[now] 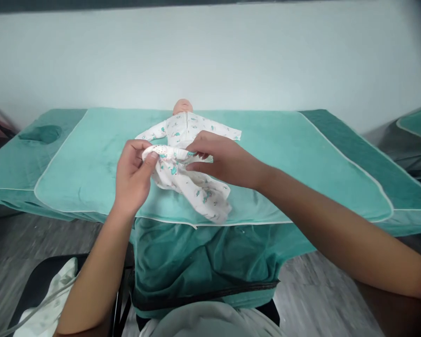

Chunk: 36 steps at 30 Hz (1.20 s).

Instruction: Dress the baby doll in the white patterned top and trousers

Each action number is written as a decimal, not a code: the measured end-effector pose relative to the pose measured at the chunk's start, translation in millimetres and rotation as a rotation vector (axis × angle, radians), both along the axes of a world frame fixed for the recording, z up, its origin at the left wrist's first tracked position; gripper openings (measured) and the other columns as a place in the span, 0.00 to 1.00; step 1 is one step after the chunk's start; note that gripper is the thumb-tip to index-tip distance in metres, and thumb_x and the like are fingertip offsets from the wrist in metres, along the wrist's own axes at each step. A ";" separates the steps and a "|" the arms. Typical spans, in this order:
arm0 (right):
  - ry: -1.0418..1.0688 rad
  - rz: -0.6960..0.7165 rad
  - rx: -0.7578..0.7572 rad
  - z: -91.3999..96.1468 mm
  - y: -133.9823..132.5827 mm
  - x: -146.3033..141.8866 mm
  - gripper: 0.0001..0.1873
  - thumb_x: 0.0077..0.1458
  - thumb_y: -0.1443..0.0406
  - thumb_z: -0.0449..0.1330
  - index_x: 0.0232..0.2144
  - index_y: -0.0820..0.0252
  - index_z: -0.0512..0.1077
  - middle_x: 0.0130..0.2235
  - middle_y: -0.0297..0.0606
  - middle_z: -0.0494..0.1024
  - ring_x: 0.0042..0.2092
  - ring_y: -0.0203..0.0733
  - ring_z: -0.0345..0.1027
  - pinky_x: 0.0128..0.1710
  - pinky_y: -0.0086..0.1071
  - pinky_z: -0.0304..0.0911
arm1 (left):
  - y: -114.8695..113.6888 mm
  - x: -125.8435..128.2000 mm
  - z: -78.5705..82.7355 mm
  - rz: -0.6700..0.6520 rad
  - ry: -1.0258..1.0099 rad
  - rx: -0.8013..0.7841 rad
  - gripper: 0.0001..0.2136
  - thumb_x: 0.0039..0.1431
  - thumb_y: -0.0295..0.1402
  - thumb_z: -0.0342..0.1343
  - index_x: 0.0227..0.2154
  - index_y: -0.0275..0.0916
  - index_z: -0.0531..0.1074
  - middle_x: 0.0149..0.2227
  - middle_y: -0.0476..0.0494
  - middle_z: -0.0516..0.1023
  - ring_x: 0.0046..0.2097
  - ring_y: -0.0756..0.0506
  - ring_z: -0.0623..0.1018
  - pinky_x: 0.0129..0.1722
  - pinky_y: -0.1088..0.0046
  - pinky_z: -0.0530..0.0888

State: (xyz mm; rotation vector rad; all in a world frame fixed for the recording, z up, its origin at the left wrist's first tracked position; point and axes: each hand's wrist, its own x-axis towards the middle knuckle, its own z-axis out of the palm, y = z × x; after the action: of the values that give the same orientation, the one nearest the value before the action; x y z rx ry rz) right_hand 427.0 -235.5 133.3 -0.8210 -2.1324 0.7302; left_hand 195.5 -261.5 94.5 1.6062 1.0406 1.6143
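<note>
A pair of white baby pants (205, 194) with a teal print hangs gathered above the table's near edge. My left hand (135, 173) pinches one end of the elastic waistband between thumb and fingers. At the other end of the waistband is my right hand (221, 157); its thumb and fingers are apart, with the fingertips at the cloth. Behind the pants, a baby doll (183, 106) lies on its back in a matching long-sleeved top (185, 122), its sleeves spread to both sides. My hands and the pants hide the doll's lower body.
A teal cover (284, 140) with white piping lies over the long table, which has a face hole (42, 134) at its left end. Behind stands a white wall (210, 56). A black chair (38, 285) at lower left bears a pale printed cloth (52, 299).
</note>
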 end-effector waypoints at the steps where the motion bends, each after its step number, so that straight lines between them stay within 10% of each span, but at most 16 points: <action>1: -0.032 0.007 0.024 4.7 1.7 2.9 0.08 0.53 0.59 0.71 0.34 0.54 0.79 0.37 0.35 0.70 0.43 0.44 0.67 0.47 0.41 0.66 | -0.3 -2.8 5.7 -0.031 -0.035 -0.038 0.13 0.62 0.46 0.63 0.39 0.44 0.70 0.29 0.51 0.71 0.31 0.49 0.74 0.30 0.74 0.73; 8: 0.252 -0.018 -0.184 39.5 -10.4 -5.0 0.22 0.61 0.53 0.66 0.23 0.59 0.65 0.33 0.31 0.67 0.38 0.36 0.67 0.37 0.32 0.62 | -18.1 -10.0 24.5 -0.417 -0.013 -0.394 0.23 0.53 0.54 0.68 0.38 0.38 0.79 0.30 0.46 0.78 0.29 0.45 0.78 0.25 0.71 0.72; 12: 0.327 0.060 -0.331 22.7 -9.9 -15.2 0.25 0.58 0.48 0.67 0.24 0.58 0.64 0.27 0.29 0.64 0.31 0.32 0.63 0.30 0.27 0.57 | -18.5 4.0 19.0 -0.337 -0.054 -0.419 0.17 0.52 0.45 0.71 0.38 0.39 0.80 0.34 0.46 0.83 0.37 0.42 0.82 0.35 0.69 0.77; 18: -0.138 0.369 -0.644 -15.6 2.6 -6.3 0.21 0.54 0.48 0.70 0.34 0.61 0.78 0.32 0.34 0.79 0.35 0.39 0.72 0.33 0.30 0.65 | 0.7 18.7 0.9 -0.234 -0.301 -0.432 0.21 0.57 0.51 0.66 0.44 0.39 0.77 0.35 0.45 0.83 0.40 0.42 0.83 0.39 0.69 0.79; 26: 0.519 -0.057 -0.735 -35.9 14.3 -10.8 0.22 0.54 0.47 0.69 0.38 0.59 0.76 0.34 0.37 0.81 0.36 0.43 0.75 0.35 0.34 0.70 | -7.6 29.4 -14.4 -0.603 0.098 -0.612 0.21 0.58 0.49 0.65 0.21 0.37 0.70 0.18 0.51 0.68 0.21 0.52 0.66 0.25 0.73 0.64; 36: 0.286 0.167 -0.908 -81.9 3.6 -8.0 0.24 0.48 0.47 0.72 0.35 0.61 0.80 0.32 0.35 0.81 0.33 0.41 0.74 0.33 0.32 0.67 | 17.3 28.3 -33.4 -0.171 -0.401 -0.559 0.08 0.51 0.34 0.65 0.34 0.38 0.77 0.34 0.49 0.82 0.39 0.45 0.81 0.40 0.72 0.75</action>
State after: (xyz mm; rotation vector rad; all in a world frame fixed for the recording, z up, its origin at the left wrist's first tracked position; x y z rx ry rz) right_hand 419.0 -231.9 51.4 -0.9017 -1.5752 1.8450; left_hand 223.8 -244.2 61.1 0.9275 0.9899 1.3021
